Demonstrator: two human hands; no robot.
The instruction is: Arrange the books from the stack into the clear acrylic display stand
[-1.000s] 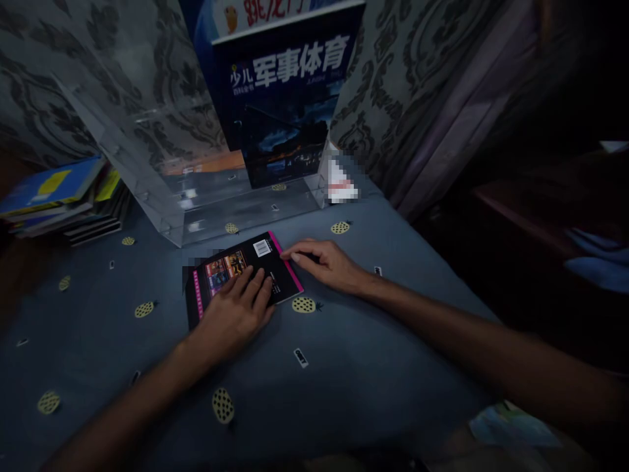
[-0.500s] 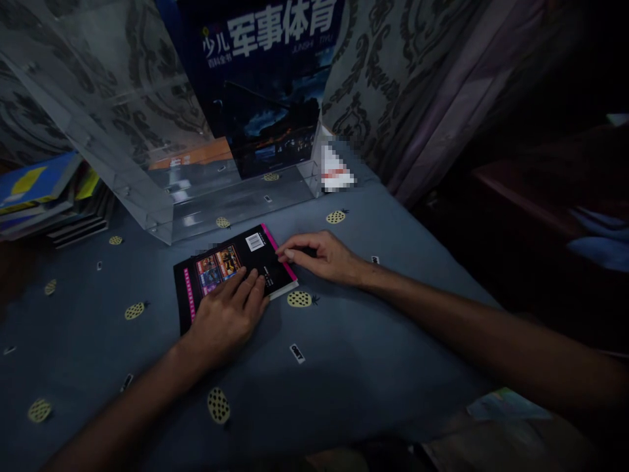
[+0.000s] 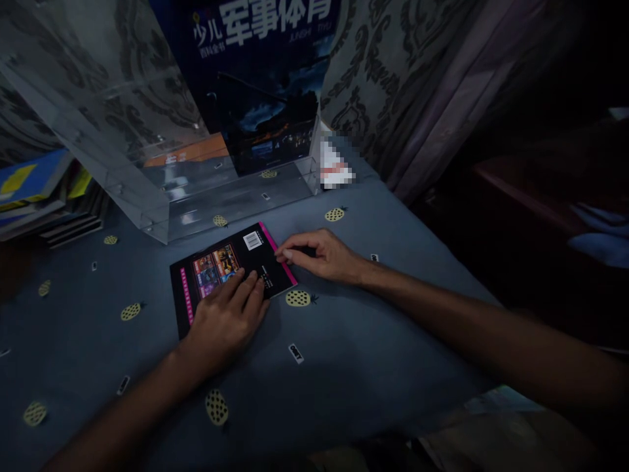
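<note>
A thin black book [image 3: 279, 278] with pink strips, small colour pictures and a white barcode lies back cover up on the patterned tablecloth. My left hand [image 3: 230, 308] rests flat across its near part, fingers stretched out over the pictures and hiding some of the cover. At the pink edge on the right, my right hand [image 3: 319, 255] is closed, with thumb and fingers drawn together and fingertips against the book. Part of that grip is hidden from view.
Behind the book stands a clear acrylic stand [image 3: 196, 226] holding a large dark blue book [image 3: 265, 85]. A stack of books [image 3: 44, 196] lies at left. Patterned curtains [image 3: 373, 78] hang behind the grey-blue tablecloth [image 3: 363, 367], whose edge runs along the right.
The book lies flatter, with less of its white page edge showing. Both hands stay in nearly the same place on it, while the view has shifted slightly.
</note>
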